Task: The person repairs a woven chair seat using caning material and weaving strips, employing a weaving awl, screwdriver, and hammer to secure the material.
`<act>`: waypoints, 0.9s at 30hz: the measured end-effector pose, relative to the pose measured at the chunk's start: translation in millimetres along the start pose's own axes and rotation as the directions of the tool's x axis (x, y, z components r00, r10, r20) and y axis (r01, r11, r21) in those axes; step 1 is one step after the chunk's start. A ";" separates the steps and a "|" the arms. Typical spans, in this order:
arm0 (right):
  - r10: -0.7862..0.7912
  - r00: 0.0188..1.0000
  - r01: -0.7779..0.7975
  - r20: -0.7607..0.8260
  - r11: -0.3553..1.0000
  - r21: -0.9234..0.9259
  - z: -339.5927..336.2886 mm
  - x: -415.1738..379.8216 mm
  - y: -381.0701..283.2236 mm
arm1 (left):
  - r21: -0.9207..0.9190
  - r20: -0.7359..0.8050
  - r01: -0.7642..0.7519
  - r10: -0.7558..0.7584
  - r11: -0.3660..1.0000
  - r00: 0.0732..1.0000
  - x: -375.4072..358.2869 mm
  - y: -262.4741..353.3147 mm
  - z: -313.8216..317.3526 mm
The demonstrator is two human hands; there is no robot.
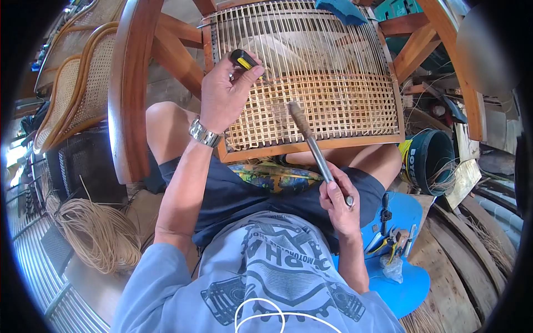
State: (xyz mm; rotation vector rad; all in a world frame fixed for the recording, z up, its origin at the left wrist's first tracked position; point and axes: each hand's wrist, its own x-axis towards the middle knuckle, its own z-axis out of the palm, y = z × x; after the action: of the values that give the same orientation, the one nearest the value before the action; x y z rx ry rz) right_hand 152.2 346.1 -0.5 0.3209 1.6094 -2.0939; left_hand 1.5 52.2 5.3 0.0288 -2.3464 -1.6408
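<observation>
My left hand is closed around a screwdriver with a black and yellow handle. Its thin shaft points down right at the woven cane seat, near the border between the open-square weave and the long parallel strands. In my right hand is a metal rod-like tool with a brown, worn-looking far end, angled up over the seat's near part. The seat is set in a wooden chair frame tilted across my lap. A blue cloth lies on the seat's far edge.
A coil of cane strands lies at left, below cane-backed furniture. At right stand a dark bucket with strands and a blue stool bearing several small tools, including yellow-handled pliers. Wooden chair legs rise close beside my arms.
</observation>
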 end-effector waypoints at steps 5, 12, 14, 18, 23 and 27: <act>0.003 0.993 0.014 0.117 0.989 -0.144 3.3 3.9 -9.1 | -0.063 -0.012 -0.031 0.031 0.998 0.999 1.5 1.8 4.6; -0.085 0.991 0.083 -0.104 0.996 -0.018 5.7 21.5 -16.5 | 0.084 0.024 -0.017 0.015 0.996 1.000 13.7 0.9 5.3; -0.074 0.996 0.075 -0.042 0.997 0.025 8.4 22.5 -12.5 | 0.151 0.054 -0.004 -0.004 0.989 0.999 14.1 3.8 9.9; -0.183 0.976 0.186 -0.119 0.982 0.016 23.1 33.3 -18.5 | 0.183 0.091 -0.037 0.021 0.982 0.996 15.6 10.6 10.3; -0.107 0.994 0.110 0.027 0.983 -0.144 30.1 25.2 -17.8 | 0.119 0.039 -0.099 0.095 0.988 0.995 11.2 3.1 4.4; -0.110 0.982 0.140 0.156 0.971 -0.195 41.4 29.8 -8.9 | 0.124 0.077 -0.052 0.043 0.991 0.996 8.8 4.2 10.2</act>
State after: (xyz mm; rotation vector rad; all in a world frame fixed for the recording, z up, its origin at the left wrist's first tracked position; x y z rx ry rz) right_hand 126.3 301.6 5.0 -0.0024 1.7791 -1.9673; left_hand -8.8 61.5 7.8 -0.0628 -2.4832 -1.4941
